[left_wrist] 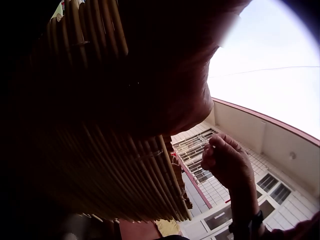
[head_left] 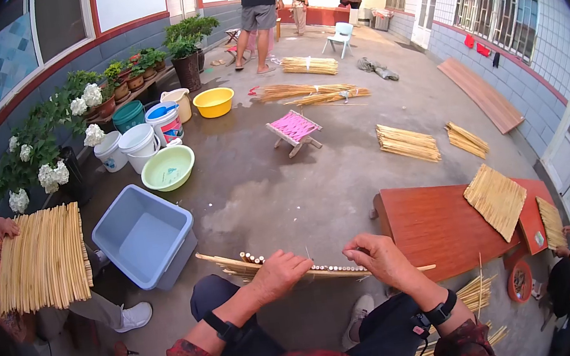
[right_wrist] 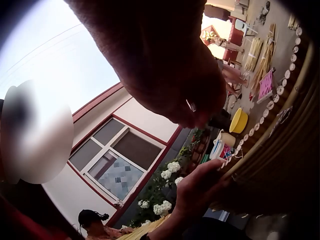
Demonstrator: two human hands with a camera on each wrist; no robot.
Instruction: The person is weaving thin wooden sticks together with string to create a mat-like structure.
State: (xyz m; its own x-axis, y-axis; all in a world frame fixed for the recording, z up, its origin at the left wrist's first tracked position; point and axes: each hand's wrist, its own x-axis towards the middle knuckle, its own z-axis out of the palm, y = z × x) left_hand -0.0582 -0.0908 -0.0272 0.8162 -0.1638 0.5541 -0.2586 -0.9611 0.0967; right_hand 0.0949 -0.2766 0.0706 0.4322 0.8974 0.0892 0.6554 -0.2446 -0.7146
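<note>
My left hand grips the top edge of a reed mat held across my knees. The pale cut ends of its stalks line up along that edge. A fine thread stands up from the mat beside the left fingertips. Above the mat's right part, my right hand is raised with thumb and forefinger drawn together, pinching what looks like the thin thread; a small glint shows at these fingertips in the right wrist view. The left wrist view shows the mat's stalks in shadow, with the right hand apart from it.
A blue tub stands at left, near a person holding another reed mat. On the right is a low red-brown table with a finished-looking mat. Ahead are a pink stool and reed bundles.
</note>
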